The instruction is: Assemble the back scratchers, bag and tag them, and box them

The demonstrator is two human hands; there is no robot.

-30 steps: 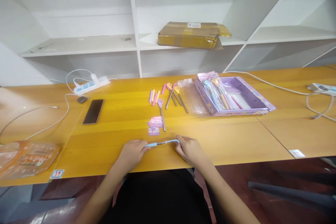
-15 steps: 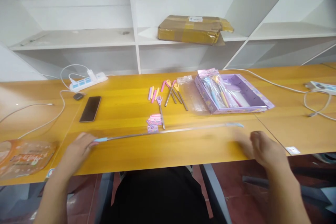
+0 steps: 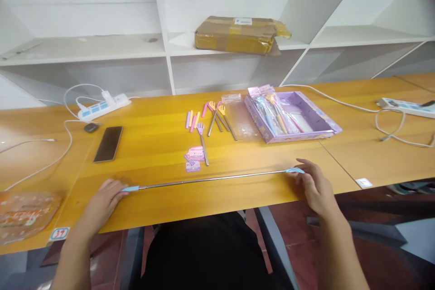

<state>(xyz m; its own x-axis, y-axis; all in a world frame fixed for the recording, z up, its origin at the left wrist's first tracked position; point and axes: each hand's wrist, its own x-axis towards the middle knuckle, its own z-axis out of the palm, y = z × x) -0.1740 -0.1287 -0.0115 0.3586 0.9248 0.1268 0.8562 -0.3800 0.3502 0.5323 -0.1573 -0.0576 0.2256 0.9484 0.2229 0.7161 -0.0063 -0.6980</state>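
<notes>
A long metal rod with light-blue ends, an extended back scratcher (image 3: 217,177), stretches across the front of the table. My left hand (image 3: 105,199) is closed round its blue handle. At the other end, my right hand (image 3: 314,183) has its fingers round the blue claw head. Behind the rod lie small pink and purple cards (image 3: 194,156) and a purple-headed scratcher (image 3: 203,142). Farther back are several scratchers with yellow and pink heads (image 3: 221,120) and several short coloured handles (image 3: 192,121).
A purple box (image 3: 309,111) holds bagged scratchers, beside clear plastic bags (image 3: 239,120). A phone (image 3: 108,144), a power strip (image 3: 105,108) and cables lie at left. An orange-printed bag (image 3: 27,215) is front left. A taped carton (image 3: 238,35) sits on the shelf.
My right hand was blurred and apart from the claw head; it has moved left onto it. The view has shifted slightly. My left hand still holds the handle.
</notes>
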